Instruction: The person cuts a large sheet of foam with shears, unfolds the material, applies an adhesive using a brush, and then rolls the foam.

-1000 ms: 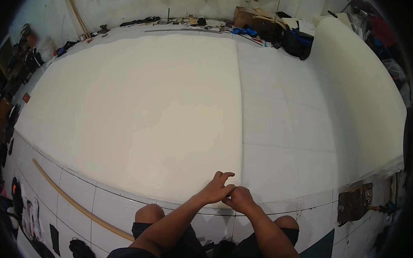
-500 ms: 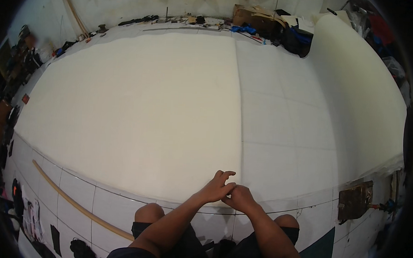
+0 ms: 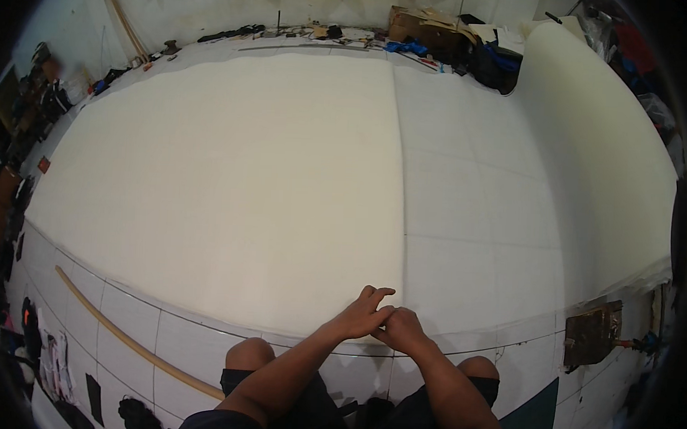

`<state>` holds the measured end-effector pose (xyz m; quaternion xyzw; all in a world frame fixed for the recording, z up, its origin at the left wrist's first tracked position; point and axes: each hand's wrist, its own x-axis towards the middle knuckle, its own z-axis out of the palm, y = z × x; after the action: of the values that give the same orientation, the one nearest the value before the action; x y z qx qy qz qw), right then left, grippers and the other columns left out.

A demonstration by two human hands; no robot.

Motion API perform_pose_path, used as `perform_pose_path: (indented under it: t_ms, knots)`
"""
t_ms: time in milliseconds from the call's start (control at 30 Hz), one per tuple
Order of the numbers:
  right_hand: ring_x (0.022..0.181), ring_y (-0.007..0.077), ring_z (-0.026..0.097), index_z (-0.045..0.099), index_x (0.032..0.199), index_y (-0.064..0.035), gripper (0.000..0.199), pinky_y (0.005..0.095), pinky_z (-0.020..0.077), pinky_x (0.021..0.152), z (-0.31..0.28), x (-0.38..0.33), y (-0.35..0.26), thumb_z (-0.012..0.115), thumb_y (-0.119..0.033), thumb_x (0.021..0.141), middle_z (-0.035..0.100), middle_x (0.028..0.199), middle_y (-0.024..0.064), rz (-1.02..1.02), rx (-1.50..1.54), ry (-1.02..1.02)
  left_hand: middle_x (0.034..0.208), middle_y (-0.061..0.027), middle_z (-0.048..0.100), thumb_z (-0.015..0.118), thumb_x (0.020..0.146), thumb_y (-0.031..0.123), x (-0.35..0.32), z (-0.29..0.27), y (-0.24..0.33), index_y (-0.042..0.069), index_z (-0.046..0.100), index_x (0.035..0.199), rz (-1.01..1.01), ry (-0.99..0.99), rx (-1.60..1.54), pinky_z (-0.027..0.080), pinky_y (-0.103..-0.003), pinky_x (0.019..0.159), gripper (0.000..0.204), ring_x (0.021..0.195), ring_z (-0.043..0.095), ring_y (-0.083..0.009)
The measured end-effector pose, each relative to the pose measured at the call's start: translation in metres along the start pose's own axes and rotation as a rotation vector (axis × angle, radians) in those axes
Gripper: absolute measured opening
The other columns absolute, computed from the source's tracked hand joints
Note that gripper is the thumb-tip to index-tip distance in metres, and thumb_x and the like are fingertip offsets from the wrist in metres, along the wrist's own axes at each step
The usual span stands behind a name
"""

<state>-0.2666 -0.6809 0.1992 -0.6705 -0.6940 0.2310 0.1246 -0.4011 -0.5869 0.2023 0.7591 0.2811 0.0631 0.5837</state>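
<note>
A large cream sheet, looking like foam [image 3: 230,186], lies flat before me, its straight right edge running away from my hands. Over that edge's near corner my left hand [image 3: 360,316] is held with its index finger stretched out and its thumb reaching to the other hand. My right hand [image 3: 404,331] is closed, its fingertips meeting the left thumb; anything inside its fingers is hidden. To the right, a thin whitish sheet [image 3: 478,197] covers the floor tiles. It runs up to a thick cream roll [image 3: 629,158].
A long wooden stick [image 3: 135,339] lies on the tiles at the near left. On the right are a brown flat-topped object [image 3: 591,335] and a dark green piece [image 3: 530,418]. Cardboard [image 3: 428,30] and a black bag [image 3: 497,68] sit by the back wall.
My hands stay together in almost the same place and pose. The view has shifted very slightly; nothing else has visibly moved.
</note>
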Motion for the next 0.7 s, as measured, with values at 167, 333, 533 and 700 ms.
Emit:
perform_pose_path:
  t_ms: [167, 333, 533, 700]
  knots:
    - [0.077, 0.0312, 0.066, 0.066, 0.087, -0.0043, 0.025, 0.0417, 0.052, 0.069, 0.002, -0.001, 0.003, 0.073, -0.025, 0.075, 0.068, 0.081, 0.0129, 0.001, 0.013, -0.019, 0.121, -0.0223, 0.042, 0.049, 0.093, 0.032, 0.001, 0.004, -0.004, 0.002, 0.043, 0.136, -0.017, 0.005, -0.07, 0.045, -0.038, 0.092, 0.053, 0.103, 0.054, -0.0325]
    - [0.077, 0.0306, 0.065, 0.068, 0.088, -0.0049, 0.024, 0.0425, 0.0514, 0.07, -0.004, 0.0, -0.004, 0.07, -0.027, 0.079, 0.068, 0.081, 0.0127, 0.063, 0.065, 0.05, 0.119, -0.0223, 0.042, 0.052, 0.092, 0.034, 0.002, -0.001, 0.003, 0.002, 0.044, 0.134, -0.01, 0.074, -0.08, 0.048, -0.038, 0.088, 0.054, 0.096, 0.058, -0.0311]
    - [0.08, 0.0315, 0.066, 0.066, 0.094, -0.0042, 0.027, 0.0419, 0.0519, 0.071, -0.006, 0.002, -0.008, 0.07, -0.028, 0.081, 0.068, 0.083, 0.0137, 0.078, 0.136, 0.029, 0.118, -0.022, 0.043, 0.056, 0.09, 0.039, 0.005, -0.002, -0.006, 0.004, 0.045, 0.135, -0.016, 0.117, -0.053, 0.048, -0.038, 0.084, 0.058, 0.088, 0.058, -0.0293]
    - [0.078, 0.0323, 0.066, 0.066, 0.092, -0.0037, 0.025, 0.042, 0.0518, 0.071, -0.001, 0.004, -0.005, 0.069, -0.026, 0.081, 0.068, 0.082, 0.0149, 0.062, 0.113, 0.015, 0.121, -0.0228, 0.043, 0.056, 0.089, 0.04, 0.003, -0.003, -0.003, 0.007, 0.044, 0.136, -0.052, 0.098, -0.068, 0.047, -0.04, 0.087, 0.059, 0.094, 0.056, -0.0313]
